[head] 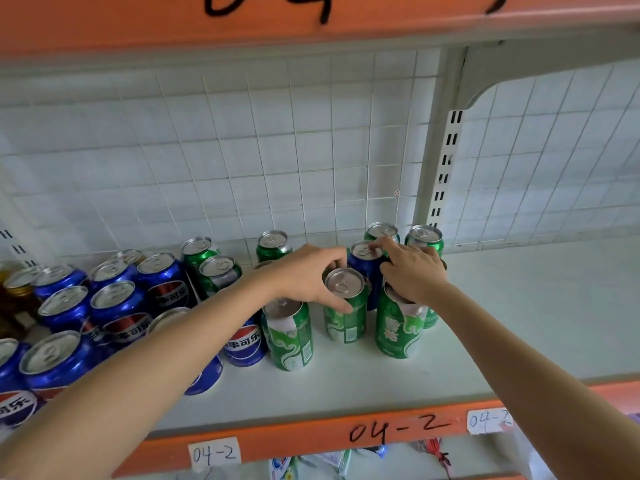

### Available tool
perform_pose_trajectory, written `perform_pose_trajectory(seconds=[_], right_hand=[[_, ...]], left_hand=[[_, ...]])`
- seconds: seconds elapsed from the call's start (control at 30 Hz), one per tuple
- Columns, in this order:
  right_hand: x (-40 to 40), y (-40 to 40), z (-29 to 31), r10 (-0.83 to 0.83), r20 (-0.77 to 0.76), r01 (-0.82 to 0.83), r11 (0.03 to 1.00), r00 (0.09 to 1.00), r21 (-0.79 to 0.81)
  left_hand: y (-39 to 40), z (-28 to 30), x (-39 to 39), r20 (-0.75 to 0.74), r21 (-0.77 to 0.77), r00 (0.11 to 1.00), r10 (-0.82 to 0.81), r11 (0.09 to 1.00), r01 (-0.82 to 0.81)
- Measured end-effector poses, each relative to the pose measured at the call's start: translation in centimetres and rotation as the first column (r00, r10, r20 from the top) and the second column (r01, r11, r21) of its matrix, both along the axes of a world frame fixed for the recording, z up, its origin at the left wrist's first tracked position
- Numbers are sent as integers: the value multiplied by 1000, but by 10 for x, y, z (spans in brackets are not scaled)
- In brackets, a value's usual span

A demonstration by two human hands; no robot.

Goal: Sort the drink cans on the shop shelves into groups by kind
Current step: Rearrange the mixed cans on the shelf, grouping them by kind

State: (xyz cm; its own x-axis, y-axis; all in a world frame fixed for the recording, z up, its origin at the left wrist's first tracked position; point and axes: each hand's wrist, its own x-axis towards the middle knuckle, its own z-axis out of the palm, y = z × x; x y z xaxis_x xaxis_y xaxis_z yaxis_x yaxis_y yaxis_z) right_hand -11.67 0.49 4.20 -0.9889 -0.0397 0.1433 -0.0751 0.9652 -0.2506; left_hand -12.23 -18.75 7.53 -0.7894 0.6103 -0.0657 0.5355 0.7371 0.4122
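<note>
Several blue cola cans crowd the left of the white shelf; several green cans stand mid-shelf and at the back. My left hand grips the rim of a green can, thumb in front, fingers behind. My right hand reaches over another green can, and its fingers curl on the top of a lone blue can standing among the green ones. Two more green cans stand behind it by the back grid.
The right half of the shelf is bare. A wire grid back panel and a slotted upright close the rear. An orange shelf edge with "04-2" labels runs along the front. Brown bottles stand far left.
</note>
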Motion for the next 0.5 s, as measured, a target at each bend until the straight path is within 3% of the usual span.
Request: perform_pose_trajectory(seconds=[0.07, 0.2, 0.27, 0.4, 0.5], right_hand=[[2, -1, 1, 8, -6, -8, 1000, 1000, 5], [4, -1, 4, 17, -3, -17, 1000, 1000, -13], [4, -1, 4, 19, -3, -19, 1000, 1000, -19], [2, -1, 4, 22, -3, -22, 1000, 1000, -19], [1, 0, 2, 21, -9, -21, 999, 1000, -27]], left_hand=[[6, 1, 0, 27, -10, 999, 19, 1000, -18], [-3, 25, -20, 178, -217, 981, 71, 976, -31], [-14, 34, -33, 219, -201, 973, 74, 979, -30], [-28, 30, -66, -20, -11, 984, 178, 984, -178], [-27, 12, -88, -101, -145, 977, 186, 969, -200]])
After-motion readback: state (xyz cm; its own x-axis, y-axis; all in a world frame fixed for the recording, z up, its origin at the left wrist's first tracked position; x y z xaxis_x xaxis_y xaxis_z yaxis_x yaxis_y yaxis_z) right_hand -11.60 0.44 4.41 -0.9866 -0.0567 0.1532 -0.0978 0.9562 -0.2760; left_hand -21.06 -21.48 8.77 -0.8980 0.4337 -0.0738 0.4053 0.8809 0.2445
